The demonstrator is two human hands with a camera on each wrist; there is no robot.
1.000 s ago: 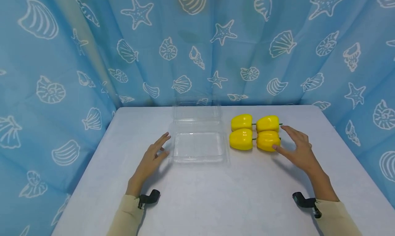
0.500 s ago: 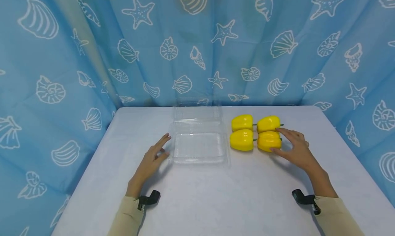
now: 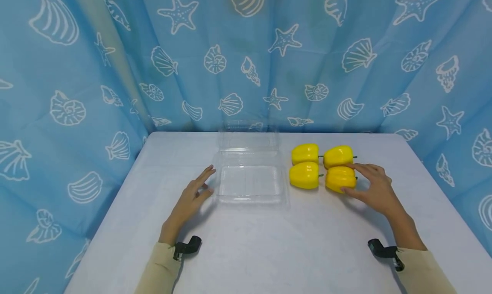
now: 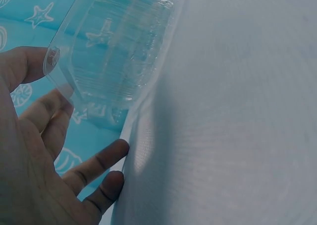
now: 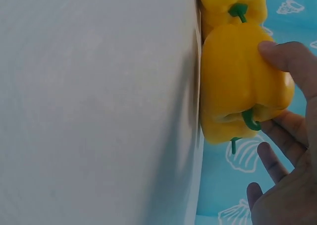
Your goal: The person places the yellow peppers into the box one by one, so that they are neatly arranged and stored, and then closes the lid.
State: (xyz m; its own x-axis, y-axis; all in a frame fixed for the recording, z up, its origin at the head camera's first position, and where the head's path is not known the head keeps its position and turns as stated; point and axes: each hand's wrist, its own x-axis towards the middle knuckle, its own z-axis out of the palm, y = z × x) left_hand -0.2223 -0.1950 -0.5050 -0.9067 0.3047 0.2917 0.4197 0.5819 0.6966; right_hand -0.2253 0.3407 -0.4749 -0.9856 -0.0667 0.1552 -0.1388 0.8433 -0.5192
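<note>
My right hand [image 3: 376,191] grips the near right yellow bell pepper [image 3: 340,178], its thumb on the near side and the forefinger on the far side. In the right wrist view, that bell pepper [image 5: 242,71] shows its green stem toward the palm; the other fingers stay off it. My left hand [image 3: 190,198] is at the left edge of a clear plastic clamshell box [image 3: 250,180], which stands with its lid folded back. In the left wrist view, the thumb touches the rim of the clamshell [image 4: 99,51], and the fingers are spread apart.
Beside the gripped pepper lie three more yellow bell peppers, at the near left [image 3: 303,175], far left [image 3: 305,154] and far right [image 3: 338,156]. A white table [image 3: 269,247] carries everything. Behind it hangs a blue curtain [image 3: 238,42] with seashell prints.
My right hand has moved slightly left and its thumb and forefinger have closed on the near right bell pepper, which now sits slightly tilted. The left hand keeps its place by the clamshell.
</note>
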